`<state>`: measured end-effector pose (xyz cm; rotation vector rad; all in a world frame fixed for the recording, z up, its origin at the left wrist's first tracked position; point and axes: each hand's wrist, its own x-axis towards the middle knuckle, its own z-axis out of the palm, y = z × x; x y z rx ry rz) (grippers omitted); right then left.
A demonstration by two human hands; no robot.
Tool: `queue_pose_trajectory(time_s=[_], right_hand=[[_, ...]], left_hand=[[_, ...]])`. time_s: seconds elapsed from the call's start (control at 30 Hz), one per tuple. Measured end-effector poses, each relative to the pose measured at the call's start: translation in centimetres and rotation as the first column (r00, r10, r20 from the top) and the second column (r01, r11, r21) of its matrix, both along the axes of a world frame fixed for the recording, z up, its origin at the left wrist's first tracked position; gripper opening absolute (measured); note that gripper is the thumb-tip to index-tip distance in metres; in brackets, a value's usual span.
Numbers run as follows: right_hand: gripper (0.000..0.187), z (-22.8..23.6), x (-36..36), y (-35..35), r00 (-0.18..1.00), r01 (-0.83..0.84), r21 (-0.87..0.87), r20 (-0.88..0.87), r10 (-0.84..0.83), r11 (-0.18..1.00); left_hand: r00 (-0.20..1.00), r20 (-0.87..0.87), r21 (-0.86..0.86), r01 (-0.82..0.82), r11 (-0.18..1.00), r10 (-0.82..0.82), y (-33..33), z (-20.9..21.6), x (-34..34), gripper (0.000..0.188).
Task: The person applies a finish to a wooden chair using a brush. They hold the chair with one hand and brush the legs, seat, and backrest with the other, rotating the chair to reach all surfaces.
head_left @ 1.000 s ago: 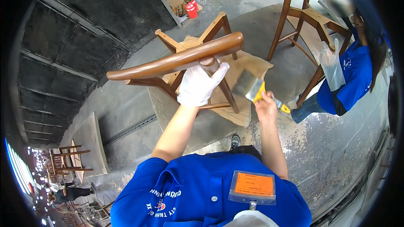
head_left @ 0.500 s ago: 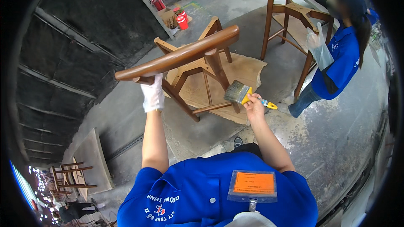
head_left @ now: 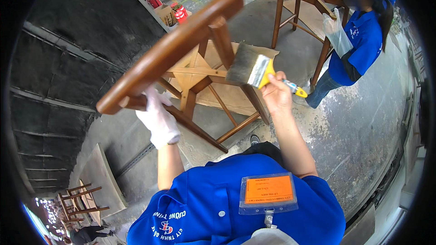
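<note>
A brown wooden chair frame (head_left: 181, 46) without a seat panel stands tilted in front of me, its thick curved top rail slanting up to the right. My left hand (head_left: 159, 120), in a white glove, is closed around a post just under the rail's lower left end; the glove partly hides the fingers. Bare, my right hand (head_left: 277, 93) grips a wide paintbrush (head_left: 262, 73) with a yellow handle and dark bristles. The bristles are at the chair's right post, overlapping it in view; I cannot tell whether they touch.
Flattened cardboard (head_left: 254, 56) lies under the chair. On the right, a co-worker (head_left: 359, 41) in blue stands by another chair frame (head_left: 278, 13). Dark panels (head_left: 91, 41) line the left. Red containers (head_left: 180, 14) and a box (head_left: 165, 16) sit at the back.
The chair has tilted, its rail's right end rising and left end dropping. My left hand moved down and left with it. My right hand brought the brush up and left to the post.
</note>
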<state>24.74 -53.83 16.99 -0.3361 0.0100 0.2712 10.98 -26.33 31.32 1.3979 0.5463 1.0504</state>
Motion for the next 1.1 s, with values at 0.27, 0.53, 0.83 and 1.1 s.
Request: queue_pose_trajectory(time_s=[0.27, 0.53, 0.83, 1.1], right_hand=[[0.028, -19.5, -0.1, -3.3, 0.904, 0.043, -0.21, -0.407, -0.127, 0.977], [0.017, -25.3, 1.9, -3.5, 0.673, -0.1, -0.923, -0.339, -0.658, 0.373], [0.025, -17.5, 2.3, 2.0, 0.931, 0.173, -0.353, -0.245, -0.269, 0.92], [0.023, -17.2, -1.5, 0.6, 0.752, 0.618, -0.783, 0.613, -0.243, -0.064]], left_hand=[[0.993, -0.076, 0.07, -0.089, 0.994, 0.095, 8.6, 3.0, 7.5, 0.042], [0.991, -0.133, 0.096, -0.014, 0.995, 0.027, 16.6, 0.9, 15.6, 0.047], [0.954, -0.293, 0.088, -0.043, 0.995, 0.067, 20.5, -4.5, 18.5, 0.016], [0.98, -0.195, 0.013, -0.036, 0.999, 0.038, 21.0, -4.6, 19.9, 0.015]])
